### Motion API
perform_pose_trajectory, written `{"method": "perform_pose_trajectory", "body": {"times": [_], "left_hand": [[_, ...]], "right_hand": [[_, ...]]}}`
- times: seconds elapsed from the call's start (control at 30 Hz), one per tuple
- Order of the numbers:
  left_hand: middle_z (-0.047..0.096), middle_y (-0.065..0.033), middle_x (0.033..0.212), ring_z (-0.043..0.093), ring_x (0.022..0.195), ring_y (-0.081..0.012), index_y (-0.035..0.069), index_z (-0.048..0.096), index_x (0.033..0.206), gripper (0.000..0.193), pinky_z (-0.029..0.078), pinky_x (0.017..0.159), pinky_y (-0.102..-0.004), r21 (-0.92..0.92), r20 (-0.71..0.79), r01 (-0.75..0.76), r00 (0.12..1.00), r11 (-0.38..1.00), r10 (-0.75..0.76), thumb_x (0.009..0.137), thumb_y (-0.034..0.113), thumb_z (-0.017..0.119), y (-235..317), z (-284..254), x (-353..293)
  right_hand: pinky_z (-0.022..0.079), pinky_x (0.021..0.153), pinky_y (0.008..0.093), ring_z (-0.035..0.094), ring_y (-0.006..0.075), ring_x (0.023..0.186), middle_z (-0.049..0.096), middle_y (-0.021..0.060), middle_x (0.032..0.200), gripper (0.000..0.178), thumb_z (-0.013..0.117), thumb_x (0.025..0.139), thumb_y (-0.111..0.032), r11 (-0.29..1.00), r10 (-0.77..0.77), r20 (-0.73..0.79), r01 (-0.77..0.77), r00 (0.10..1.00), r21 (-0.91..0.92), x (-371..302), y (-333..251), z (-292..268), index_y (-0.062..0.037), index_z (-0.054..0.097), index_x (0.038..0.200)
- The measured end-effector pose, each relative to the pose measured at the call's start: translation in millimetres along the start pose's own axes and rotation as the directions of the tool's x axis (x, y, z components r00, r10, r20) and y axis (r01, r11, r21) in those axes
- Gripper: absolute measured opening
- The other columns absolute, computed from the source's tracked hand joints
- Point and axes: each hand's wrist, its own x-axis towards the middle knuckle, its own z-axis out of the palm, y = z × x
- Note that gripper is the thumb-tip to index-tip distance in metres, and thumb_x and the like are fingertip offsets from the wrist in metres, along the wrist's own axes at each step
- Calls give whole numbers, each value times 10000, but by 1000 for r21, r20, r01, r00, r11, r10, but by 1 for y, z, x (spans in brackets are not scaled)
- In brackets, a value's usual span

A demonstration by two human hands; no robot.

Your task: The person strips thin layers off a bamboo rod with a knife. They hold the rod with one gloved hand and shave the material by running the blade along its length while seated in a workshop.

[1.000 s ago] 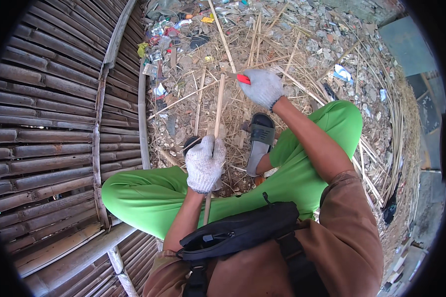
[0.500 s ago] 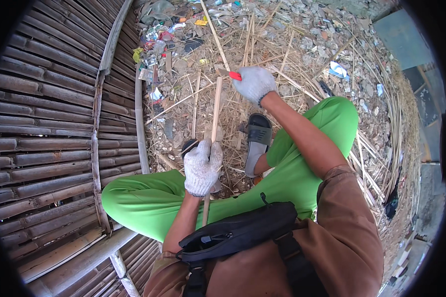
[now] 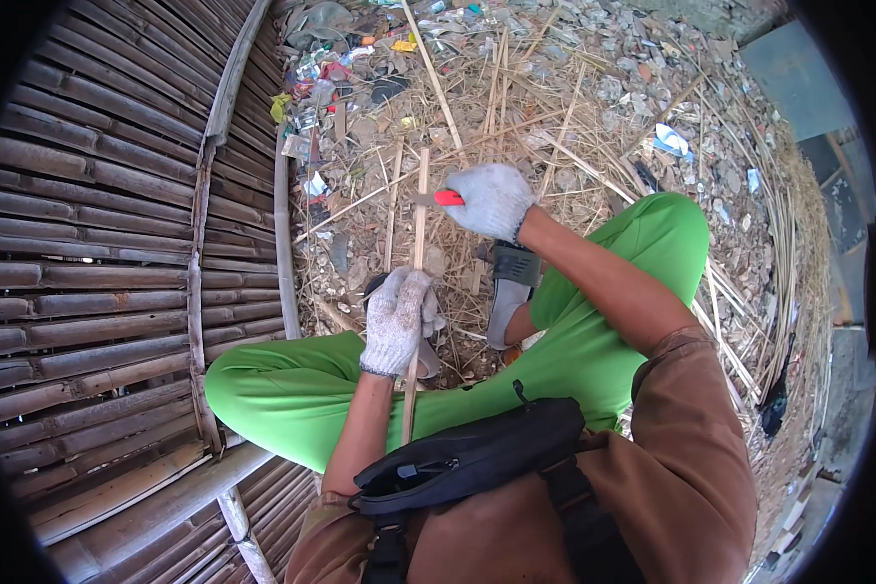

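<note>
My left hand (image 3: 395, 319), in a whitish knit glove, is closed round a pale bamboo strip (image 3: 420, 222). The strip runs from my lap out past the hand, away from me. My gloved right hand (image 3: 494, 200) grips a knife (image 3: 448, 198) by its red handle, most of which is hidden in the fist. The short blade points left and lies across the strip, a little below its far end. Whether the edge bites into the strip is too small to tell.
A slatted bamboo wall (image 3: 97, 234) stands close on my left. Loose bamboo strips (image 3: 436, 78), shavings and litter (image 3: 326, 73) cover the ground ahead. My sandaled foot (image 3: 512, 277) is beside the strip, and a black bag (image 3: 467, 443) sits at my waist.
My right hand has come down and slightly left, bringing the knife from beside the strip's far end onto the strip. The fingers of my left hand have shifted a little on the strip.
</note>
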Motion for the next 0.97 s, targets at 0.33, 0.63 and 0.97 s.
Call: {"method": "perform_pose_trajectory", "body": {"times": [0.33, 0.63, 0.97], "left_hand": [[540, -8, 654, 540, 517, -91, 18, 617, 1098, 289, 487, 489, -255, 147, 59, -51, 997, 988, 42, 1119, 302, 567, 1, 4, -6], [541, -20, 644, 512, 507, -115, 11, 621, 1104, 241, 539, 536, -289, -43, 99, -6, 995, 999, 10, 1112, 246, 567, -4, 8, 4], [623, -33, 763, 624, 635, -121, 15, 617, 1128, 272, 564, 619, -286, 108, 161, 4, 987, 994, -22, 1112, 286, 610, -14, 4, 8]], "right_hand": [[609, 800, 539, 761, 375, 905, 780, 164, 953, 303, 639, 914, -421, 974, 214, -41, -217, 976, -68, 31, 34, -18, -159, 773, 985], [571, 743, 418, 739, 257, 775, 767, 154, 845, 602, 567, 1016, -595, 637, 434, 62, -354, 899, 685, 20, 64, 6, -20, 742, 985], [489, 528, 250, 588, 90, 561, 672, 16, 728, 452, 747, 954, -531, 346, 401, 279, -427, 872, 836, 25, 25, -10, -79, 737, 957]]}}
